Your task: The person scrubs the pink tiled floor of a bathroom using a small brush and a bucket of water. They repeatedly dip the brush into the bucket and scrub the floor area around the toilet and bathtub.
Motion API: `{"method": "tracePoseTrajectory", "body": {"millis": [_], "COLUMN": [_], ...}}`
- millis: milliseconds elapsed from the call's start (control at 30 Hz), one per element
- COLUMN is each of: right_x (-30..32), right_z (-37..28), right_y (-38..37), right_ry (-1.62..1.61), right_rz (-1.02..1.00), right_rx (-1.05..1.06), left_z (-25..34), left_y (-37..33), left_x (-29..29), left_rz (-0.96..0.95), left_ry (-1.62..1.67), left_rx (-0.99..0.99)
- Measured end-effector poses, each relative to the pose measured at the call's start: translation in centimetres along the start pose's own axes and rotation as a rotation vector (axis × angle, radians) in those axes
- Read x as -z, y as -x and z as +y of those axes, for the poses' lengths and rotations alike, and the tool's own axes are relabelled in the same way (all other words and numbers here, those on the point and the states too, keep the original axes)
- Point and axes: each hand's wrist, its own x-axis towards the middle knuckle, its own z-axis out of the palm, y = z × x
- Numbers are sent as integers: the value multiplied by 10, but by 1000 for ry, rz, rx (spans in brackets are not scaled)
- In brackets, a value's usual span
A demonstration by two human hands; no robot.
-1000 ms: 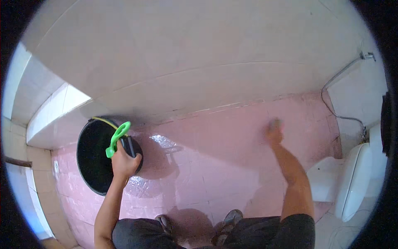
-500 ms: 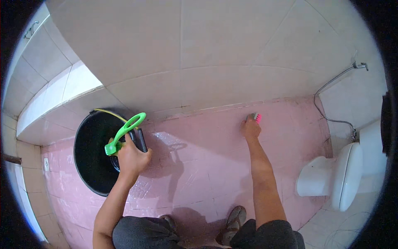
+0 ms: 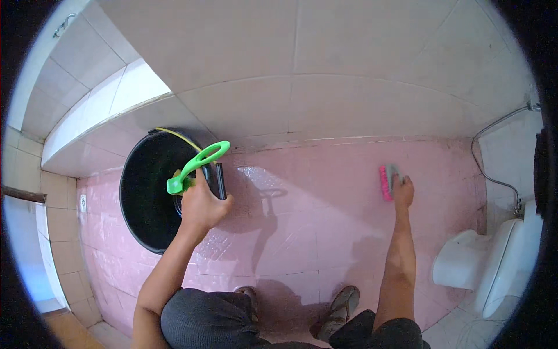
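Note:
At the left, my left hand (image 3: 204, 203) is closed around a bright green long-handled brush (image 3: 199, 165) with a looped handle. A dark, tube-edged thing (image 3: 221, 181) is bunched in the same grip, and a bit of yellow shows by the green head; I cannot make out either fully. This hand is over the right side of a large black bucket (image 3: 139, 192). Out to the right, my right hand (image 3: 403, 192) grips a scrub brush (image 3: 390, 178) with a grey body and pink bristles. Its bristles point left, close above or on the pink floor; contact cannot be told.
Pink floor tiles (image 3: 325, 232) look wet near the bucket. A beige tiled wall (image 3: 232, 104) runs along the far side. At right stand a white toilet (image 3: 465, 262) and a hanging metal hose (image 3: 494, 125). My sandalled feet (image 3: 343, 305) are at the lower middle.
My right hand has moved right and the scrub brush has turned, its pink bristles now left of the hand. The whole view has shifted; my left hand keeps its grip over the bucket.

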Motion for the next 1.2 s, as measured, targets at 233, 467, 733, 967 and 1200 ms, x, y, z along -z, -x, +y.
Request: {"method": "tracePoseTrajectory", "body": {"millis": [233, 467, 733, 967, 1200], "right_x": [-55, -64, -25, -59, -44], "right_z": [-136, -244, -77, -136, -99], "right_y": [93, 393, 213, 391, 368], "right_ry": [-185, -256, -544, -362, -291], "right_rz": [-121, -507, 175, -223, -200], "right_rx": [6, 895, 322, 285, 473], "left_z": [-30, -42, 48, 95, 112], "left_y": [5, 13, 116, 171, 188], "left_x": [16, 39, 148, 87, 93], "left_rz": [12, -136, -361, -556, -547], "left_ry": [-44, -83, 181, 104, -3], "left_rx": [7, 9, -710, -1155, -1301]}}
